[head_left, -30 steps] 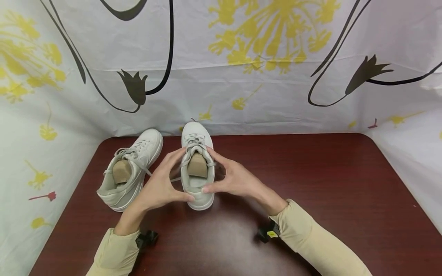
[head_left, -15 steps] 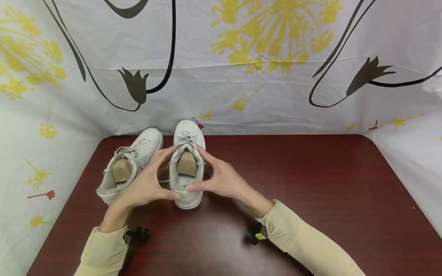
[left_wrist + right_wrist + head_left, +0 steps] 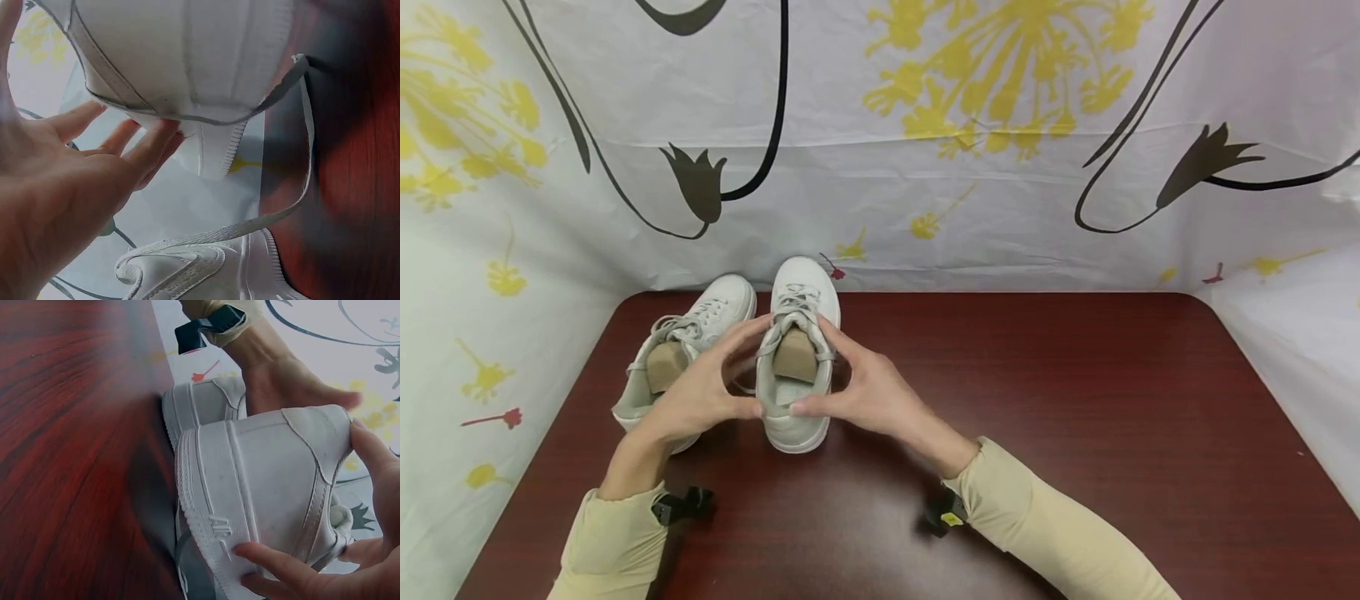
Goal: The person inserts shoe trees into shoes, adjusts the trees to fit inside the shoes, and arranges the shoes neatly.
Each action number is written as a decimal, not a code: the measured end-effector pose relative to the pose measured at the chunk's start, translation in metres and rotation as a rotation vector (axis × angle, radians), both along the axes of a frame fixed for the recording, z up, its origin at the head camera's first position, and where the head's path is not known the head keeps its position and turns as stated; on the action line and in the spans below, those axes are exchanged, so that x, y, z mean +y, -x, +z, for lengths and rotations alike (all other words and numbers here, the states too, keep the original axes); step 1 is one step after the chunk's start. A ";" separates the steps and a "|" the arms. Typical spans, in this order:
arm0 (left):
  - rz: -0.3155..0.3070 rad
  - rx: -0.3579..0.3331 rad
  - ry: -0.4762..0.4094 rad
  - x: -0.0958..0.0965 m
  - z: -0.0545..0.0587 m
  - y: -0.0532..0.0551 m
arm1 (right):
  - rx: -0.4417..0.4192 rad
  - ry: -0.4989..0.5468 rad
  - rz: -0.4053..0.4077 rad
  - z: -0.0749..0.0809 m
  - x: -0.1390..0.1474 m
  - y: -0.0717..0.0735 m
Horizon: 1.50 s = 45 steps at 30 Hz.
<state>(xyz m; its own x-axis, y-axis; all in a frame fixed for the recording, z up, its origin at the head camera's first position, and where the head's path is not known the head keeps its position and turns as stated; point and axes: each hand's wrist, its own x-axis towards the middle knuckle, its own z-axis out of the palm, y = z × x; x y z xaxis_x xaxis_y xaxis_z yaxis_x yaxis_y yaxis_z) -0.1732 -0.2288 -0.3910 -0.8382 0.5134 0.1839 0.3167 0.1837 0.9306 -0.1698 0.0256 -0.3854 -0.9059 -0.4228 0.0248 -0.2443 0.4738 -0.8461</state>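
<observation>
In the head view a white sneaker is held between both hands, toe toward the back cloth and heel toward me. A brown insert is tucked inside it. My left hand holds its left side, thumb at the heel collar, fingers along the side in the left wrist view. My right hand grips the right side; its thumb is on the heel collar and its fingertips lie near the "AIR" lettering on the sole. A second white sneaker sits at the left, partly hidden by my left hand.
A loose grey lace loops between the two sneakers in the left wrist view. The dark red table extends to the right. Behind it hangs a white cloth printed with flowers.
Both hands and the held sneaker have moved left, closer to the second sneaker. My left hand now covers more of that second sneaker.
</observation>
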 end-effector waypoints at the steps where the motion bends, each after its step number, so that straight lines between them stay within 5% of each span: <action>1: -0.011 -0.006 -0.039 -0.001 -0.001 0.000 | 0.004 0.004 0.001 0.000 -0.002 0.000; 4: 0.014 0.020 -0.066 -0.002 0.001 0.001 | 0.029 0.008 0.006 -0.002 -0.007 -0.001; 11: 0.170 0.113 0.072 -0.004 0.009 0.002 | 0.042 -0.007 -0.006 -0.003 -0.020 -0.001; 22: 0.206 -0.106 -0.163 -0.001 0.017 -0.008 | 0.060 0.024 -0.030 -0.004 -0.034 0.000; 29: 0.214 -0.132 -0.379 -0.001 0.015 -0.010 | 0.054 0.051 -0.040 -0.007 -0.044 -0.001; 45: 0.270 -0.131 -0.350 -0.001 0.011 -0.015 | -0.002 0.063 -0.058 -0.015 -0.056 -0.001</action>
<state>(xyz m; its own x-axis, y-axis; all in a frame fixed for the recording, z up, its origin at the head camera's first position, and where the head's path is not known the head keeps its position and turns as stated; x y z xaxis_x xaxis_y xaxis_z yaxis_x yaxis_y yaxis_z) -0.1581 -0.2296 -0.3797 -0.9611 0.1994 0.1910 0.1765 -0.0885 0.9803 -0.1693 -0.0303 -0.4004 -0.9289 -0.3673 0.0480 -0.2163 0.4327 -0.8752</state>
